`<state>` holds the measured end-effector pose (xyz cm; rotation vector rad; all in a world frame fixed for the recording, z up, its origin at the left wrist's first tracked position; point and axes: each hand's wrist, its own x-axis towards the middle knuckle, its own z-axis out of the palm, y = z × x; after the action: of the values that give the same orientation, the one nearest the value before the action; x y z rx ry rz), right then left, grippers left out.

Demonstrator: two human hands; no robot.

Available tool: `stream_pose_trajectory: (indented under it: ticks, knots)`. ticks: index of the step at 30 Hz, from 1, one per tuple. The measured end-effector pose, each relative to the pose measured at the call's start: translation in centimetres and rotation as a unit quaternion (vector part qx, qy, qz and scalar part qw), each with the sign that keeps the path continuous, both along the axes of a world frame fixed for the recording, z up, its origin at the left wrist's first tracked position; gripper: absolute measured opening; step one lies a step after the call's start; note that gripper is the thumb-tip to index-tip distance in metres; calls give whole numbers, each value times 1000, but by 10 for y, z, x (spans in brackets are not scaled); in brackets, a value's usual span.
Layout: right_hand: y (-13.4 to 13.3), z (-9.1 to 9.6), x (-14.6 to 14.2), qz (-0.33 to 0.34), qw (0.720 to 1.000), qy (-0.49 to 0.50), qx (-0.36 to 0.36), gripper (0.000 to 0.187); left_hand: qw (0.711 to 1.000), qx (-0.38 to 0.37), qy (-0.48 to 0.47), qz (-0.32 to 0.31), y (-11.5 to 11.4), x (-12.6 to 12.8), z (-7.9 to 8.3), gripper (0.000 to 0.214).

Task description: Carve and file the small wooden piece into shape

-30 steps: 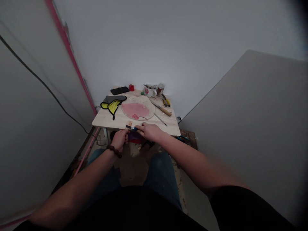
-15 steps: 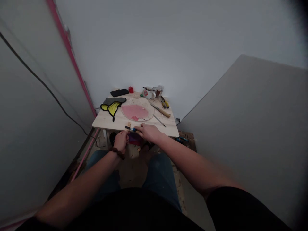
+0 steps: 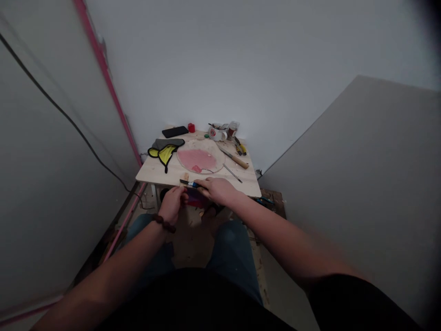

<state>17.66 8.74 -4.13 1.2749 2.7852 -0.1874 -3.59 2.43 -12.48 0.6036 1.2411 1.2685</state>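
Right hand [image 3: 217, 190] grips blue-handled knife [image 3: 190, 184] over front edge of table [image 3: 151, 171], handle partly covered. Left hand [image 3: 172, 203] curled near blade tip; can't tell if holding anything. Purple-red item [image 3: 195, 198] below edge half blocked, unclear.

Both arms reach fwd & down, converging so the hands sit close tog., a small gap btwn. L grip [image 3: 171, 202] is slightly lower than R grip [image 3: 218, 189]; its fingers are curled in, tips twd R grip, exact pinch too dim/small to tell. R grip is closed, back of hand up, fingers pointing twd L grip. L wrist [image 3: 157, 229] is below & outward of L grip; L forearm [image 3: 113, 269] slants down-left from there. R wrist [image 3: 237, 197] is close behind R grip, R forearm [image 3: 275, 227] running down-right, its upper edge blurred.
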Motion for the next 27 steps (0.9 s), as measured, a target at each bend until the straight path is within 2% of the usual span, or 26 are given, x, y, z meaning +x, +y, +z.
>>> stream_pose_trajectory:
  ticks: [6, 12, 18, 23, 27]
  knots:
    - [-24, 48, 11, -21, 999, 17, 32, 52, 996, 45, -34, -71, -23, 3, 52, 33]
    - [-57, 88, 28, -13, 998, 24, 56, 38, 993, 84, -15, -77, -50, 15, 99, 33]
    - [-75, 118, 37, -26, 996, -6, 84, 41, 982, 151, 57, -95, -59, 27, 119, 40]
    - [-80, 129, 46, -30, 995, -8, 98, 46, 985, 159, -5, -72, -63, 38, 135, 42]
    - [-87, 132, 44, -28, 993, -1, 114, 48, 988, 134, -57, -44, -65, 43, 145, 32]
